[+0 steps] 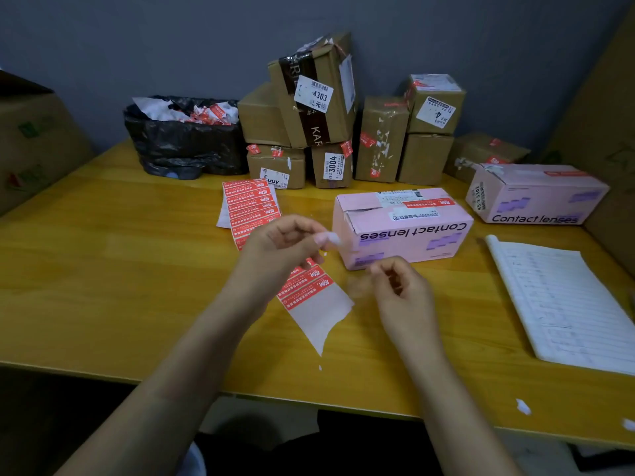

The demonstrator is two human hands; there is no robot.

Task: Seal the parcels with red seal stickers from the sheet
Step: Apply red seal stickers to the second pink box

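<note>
a: left hand (pixel 285 242) pinches a white scrap (pixel 332 238); right hand (pixel 400 286), fingers curled, on anything or not i cannot tell. the sheet (pixel 252 206)?
b: on the desk (pixel 137 269), under the left hand; pink parcel (pixel 402 231) at its 3 o'clock. lift one seal by a corner, then press it across the flap seam.

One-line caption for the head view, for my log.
Left hand pinches a small white scrap over the red sticker sheet, right hand beside it, near a pink parcel; brown parcels behind.
</note>
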